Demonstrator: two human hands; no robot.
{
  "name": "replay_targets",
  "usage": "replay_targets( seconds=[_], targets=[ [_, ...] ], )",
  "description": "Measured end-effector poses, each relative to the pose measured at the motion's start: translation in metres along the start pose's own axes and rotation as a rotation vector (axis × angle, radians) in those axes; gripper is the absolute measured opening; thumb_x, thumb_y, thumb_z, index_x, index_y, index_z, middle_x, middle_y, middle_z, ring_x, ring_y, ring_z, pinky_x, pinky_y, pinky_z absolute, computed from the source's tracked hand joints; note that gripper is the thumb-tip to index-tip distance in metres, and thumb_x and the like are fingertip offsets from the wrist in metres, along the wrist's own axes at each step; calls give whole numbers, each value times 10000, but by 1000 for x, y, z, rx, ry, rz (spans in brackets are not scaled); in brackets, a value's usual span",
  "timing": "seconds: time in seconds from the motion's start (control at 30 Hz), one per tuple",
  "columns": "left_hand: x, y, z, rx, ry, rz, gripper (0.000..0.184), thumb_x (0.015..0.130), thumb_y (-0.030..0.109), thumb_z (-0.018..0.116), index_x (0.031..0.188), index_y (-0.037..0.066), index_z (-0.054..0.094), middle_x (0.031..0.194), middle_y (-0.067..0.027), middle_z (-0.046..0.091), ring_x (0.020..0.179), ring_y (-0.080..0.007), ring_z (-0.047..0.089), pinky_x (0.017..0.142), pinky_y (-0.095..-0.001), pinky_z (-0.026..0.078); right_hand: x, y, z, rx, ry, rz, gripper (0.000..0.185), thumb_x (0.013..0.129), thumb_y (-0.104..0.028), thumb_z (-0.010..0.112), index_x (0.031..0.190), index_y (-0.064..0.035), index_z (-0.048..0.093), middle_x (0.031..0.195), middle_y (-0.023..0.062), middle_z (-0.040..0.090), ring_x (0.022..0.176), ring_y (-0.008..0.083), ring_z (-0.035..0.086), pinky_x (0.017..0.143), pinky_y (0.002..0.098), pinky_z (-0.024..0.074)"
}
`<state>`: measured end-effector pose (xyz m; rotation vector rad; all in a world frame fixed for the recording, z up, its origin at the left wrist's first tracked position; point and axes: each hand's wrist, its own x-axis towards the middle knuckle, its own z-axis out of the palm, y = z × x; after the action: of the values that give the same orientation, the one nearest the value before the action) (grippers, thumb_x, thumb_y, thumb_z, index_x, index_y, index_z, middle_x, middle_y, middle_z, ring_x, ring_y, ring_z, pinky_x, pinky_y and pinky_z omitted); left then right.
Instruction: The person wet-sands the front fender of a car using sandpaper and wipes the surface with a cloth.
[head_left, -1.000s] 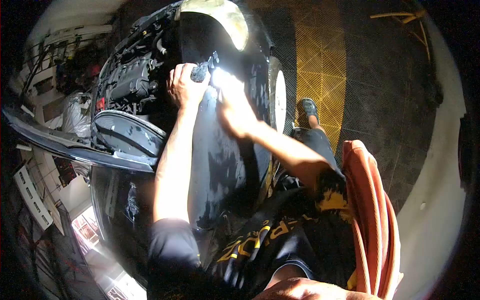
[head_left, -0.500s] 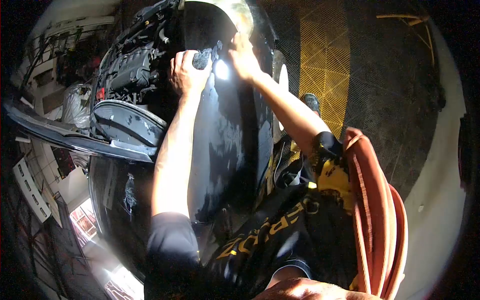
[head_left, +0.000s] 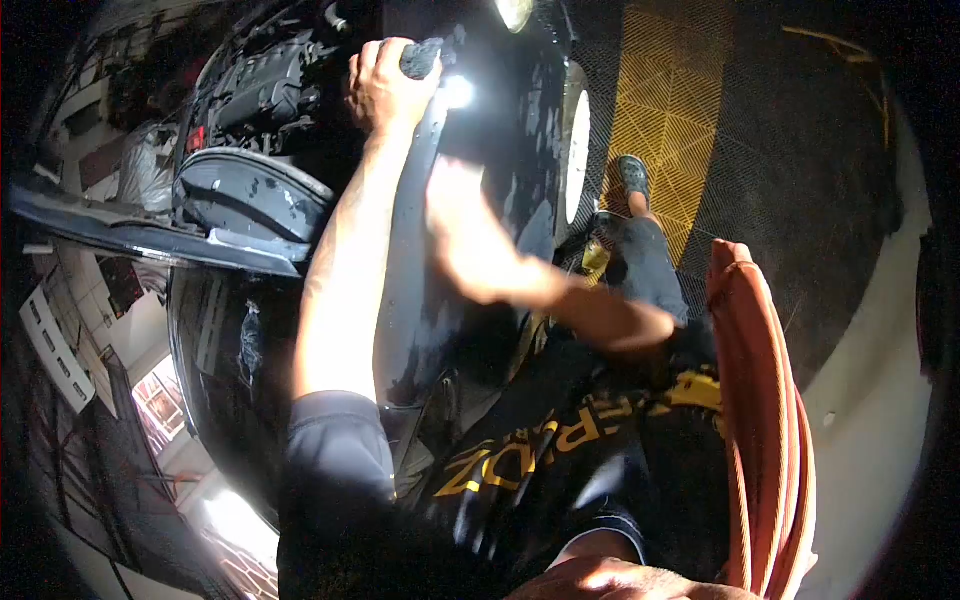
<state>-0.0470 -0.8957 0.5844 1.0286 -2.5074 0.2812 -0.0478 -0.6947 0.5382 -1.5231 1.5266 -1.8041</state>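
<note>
My left hand (head_left: 388,85) rests at the inner edge of the black car fender (head_left: 495,150), its fingers wrapped round a dark, rough-looking pad (head_left: 420,59). My right hand (head_left: 460,200) is over the fender, nearer my body than the left, and smeared by motion; its fingers and anything in them cannot be made out. The fender surface is dark with grey, streaky patches and looks wet. A bright light reflection shows just beside the left hand.
The open engine bay (head_left: 270,85) lies left of the fender. A grey-black panel (head_left: 250,200) is beside it. A wheel (head_left: 578,150) and my foot (head_left: 632,175) on yellow floor tiles (head_left: 665,120) are right. An orange cloth (head_left: 760,400) hangs over my shoulder.
My right hand has swept back from the headlight end of the fender towards my body. The left hand keeps its hold on the pad. The whole view has shifted, with the car higher in it.
</note>
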Motion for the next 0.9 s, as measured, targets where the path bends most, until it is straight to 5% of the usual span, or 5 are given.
replay_targets(
  seconds=[0.1,0.3,0.43,0.63,0.9],
  targets=[
    [0,-1,1,-4,36,44,334,686,375,856,886,160,695,925,-61,667,883,-322,642,774,-450,534,-37,-6,-8,206,-185,49,717,875,-150,455,1491,138,229,1574,360,163,1489,501,118,1219,574,65],
    [-2,4,-4,34,-23,-31,343,692,405,842,907,187,688,985,-39,643,970,-302,620,809,-447,533,50,94,-7,-342,9,277,648,923,-134,448,1472,147,249,1546,384,198,1462,493,198,1232,492,139],
    [1,6,-6,24,-23,0,333,704,367,851,895,148,688,949,-69,670,911,-325,637,805,-447,519,-38,-4,-16,74,-149,99,712,845,-91,456,1490,119,239,1567,363,177,1487,490,146,1231,544,74],
    [1,6,-7,51,-9,25,333,706,367,850,899,148,690,955,-65,673,912,-323,637,813,-446,516,94,138,-34,46,111,617,683,946,-172,456,1505,116,188,1571,362,162,1482,491,147,1238,493,120],
    [3,6,-7,72,-36,-4,333,690,354,851,911,167,686,994,-37,659,945,-300,626,815,-435,522,72,163,-24,138,137,717,705,974,-229,432,1535,86,143,1612,311,107,1519,414,83,1242,453,66]
  ],
)
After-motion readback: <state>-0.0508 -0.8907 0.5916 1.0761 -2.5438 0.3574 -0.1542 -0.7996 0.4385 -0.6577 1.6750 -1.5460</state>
